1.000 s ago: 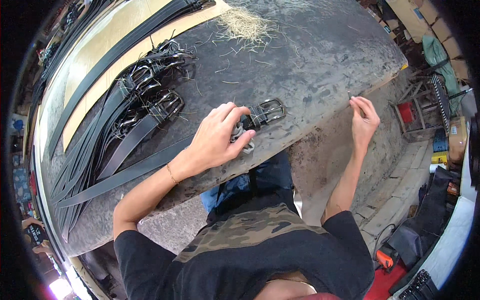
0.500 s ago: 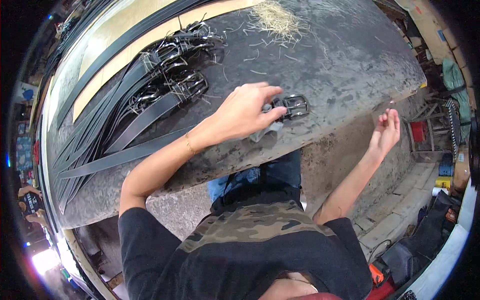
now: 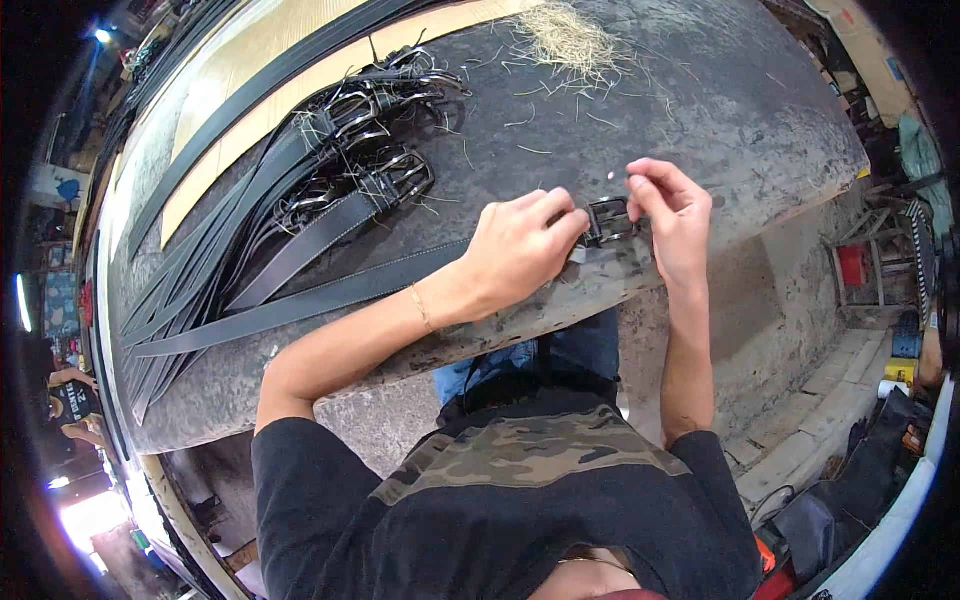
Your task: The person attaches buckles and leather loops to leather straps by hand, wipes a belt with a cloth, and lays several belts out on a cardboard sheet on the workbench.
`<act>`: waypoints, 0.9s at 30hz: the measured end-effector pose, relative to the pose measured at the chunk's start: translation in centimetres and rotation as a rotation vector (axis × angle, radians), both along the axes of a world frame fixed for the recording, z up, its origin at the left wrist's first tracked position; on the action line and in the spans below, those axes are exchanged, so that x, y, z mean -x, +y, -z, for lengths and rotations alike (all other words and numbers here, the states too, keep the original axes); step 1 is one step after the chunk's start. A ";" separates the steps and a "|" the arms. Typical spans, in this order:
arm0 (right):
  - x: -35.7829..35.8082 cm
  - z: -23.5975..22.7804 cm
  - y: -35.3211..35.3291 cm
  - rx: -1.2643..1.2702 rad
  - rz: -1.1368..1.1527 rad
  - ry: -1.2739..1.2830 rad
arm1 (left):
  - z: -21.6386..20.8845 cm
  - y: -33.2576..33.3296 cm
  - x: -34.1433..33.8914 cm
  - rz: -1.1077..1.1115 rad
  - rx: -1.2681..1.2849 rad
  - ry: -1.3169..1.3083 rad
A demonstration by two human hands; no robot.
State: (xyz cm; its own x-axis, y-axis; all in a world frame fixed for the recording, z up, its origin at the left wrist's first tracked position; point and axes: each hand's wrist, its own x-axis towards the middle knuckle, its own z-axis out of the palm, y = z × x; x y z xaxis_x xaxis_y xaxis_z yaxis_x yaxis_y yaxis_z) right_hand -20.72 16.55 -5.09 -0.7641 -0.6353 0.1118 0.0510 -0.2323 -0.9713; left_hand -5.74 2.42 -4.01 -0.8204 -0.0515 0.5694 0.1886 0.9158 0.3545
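Left hand (image 3: 520, 250) pressed flat on black belt (image 3: 330, 295) just behind buckle (image 3: 608, 220), pinning it to table (image 3: 700, 110). Right hand (image 3: 672, 215) pinched fingertips at buckle's far side. Step judged: fitting buckle. Next move needs steady strap, fine fingertip alignment.

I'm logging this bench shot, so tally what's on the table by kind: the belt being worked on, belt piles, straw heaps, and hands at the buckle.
Black belt under the hands: 1
Pile of black belts with buckles: 1, too tangled to count singly
Straw heap: 1
Hands at the buckle: 2, left hand and right hand
Total: 5
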 end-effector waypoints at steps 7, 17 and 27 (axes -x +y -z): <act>-1.2 -0.4 -0.3 -0.233 -0.040 0.416 | 0.0 -0.4 -1.0 0.131 0.212 0.026; -1.2 -1.1 -0.4 -0.279 -0.072 0.516 | 0.1 -0.4 -0.9 0.110 0.191 0.015; -1.2 -0.9 -0.6 -0.270 -0.084 0.540 | 0.4 -0.4 -0.7 0.098 0.221 0.025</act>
